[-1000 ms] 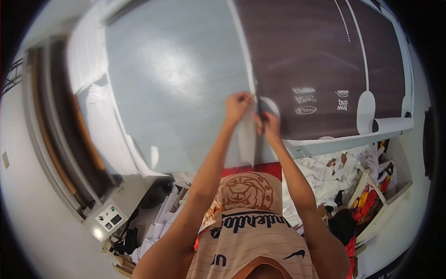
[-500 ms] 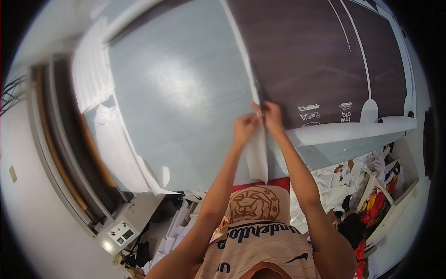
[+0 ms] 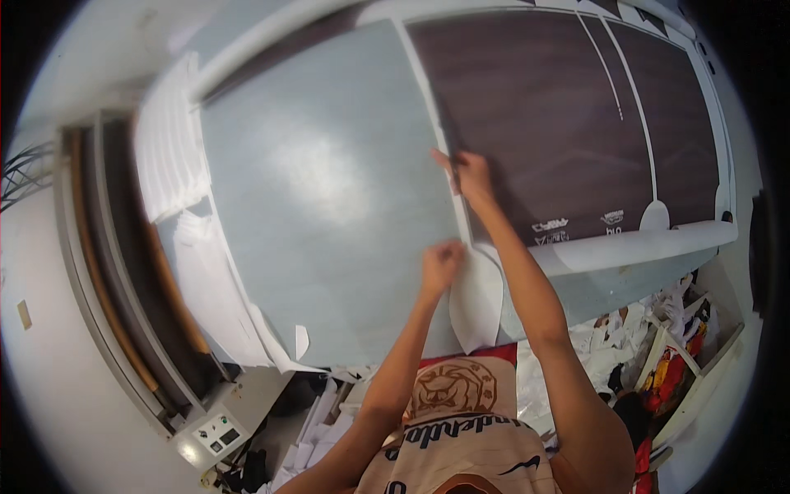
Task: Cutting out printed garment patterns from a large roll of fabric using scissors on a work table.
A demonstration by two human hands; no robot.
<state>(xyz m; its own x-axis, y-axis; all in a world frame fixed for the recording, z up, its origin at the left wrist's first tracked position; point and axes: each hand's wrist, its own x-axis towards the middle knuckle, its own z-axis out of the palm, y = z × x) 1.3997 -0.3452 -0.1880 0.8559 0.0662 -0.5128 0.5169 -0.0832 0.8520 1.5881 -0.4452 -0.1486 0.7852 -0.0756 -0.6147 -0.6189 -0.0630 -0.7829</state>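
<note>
A large sheet of paper [image 3: 543, 123] printed dark brown, with white borders, lies on the grey-blue table [image 3: 280, 272]. Its left border is a narrow white strip [image 3: 422, 82], whose near end widens into a loose flap [image 3: 477, 309] hanging toward me. My right hand [image 3: 474, 177] is closed at that strip, farther up. Something small and dark shows between its fingers, too hidden to name. Nearer to me, my left hand [image 3: 443, 265] has its fingers curled together at the edge of the white flap, apparently pinching it; motion blurs the fingertips.
A white paper roll [image 3: 625, 247] runs along the near edge of the printed sheet. White paper pieces [image 3: 210, 280] hang at the table's left end. Beside them stands a machine with long rollers and a control panel [image 3: 216, 432]. Crumpled white paper [image 3: 588, 346] heaps below, right.
My hands were close together at the strip; now they are apart. The right hand has moved farther up the strip, the left toward me. The strip's near end has spread into a wider flap.
</note>
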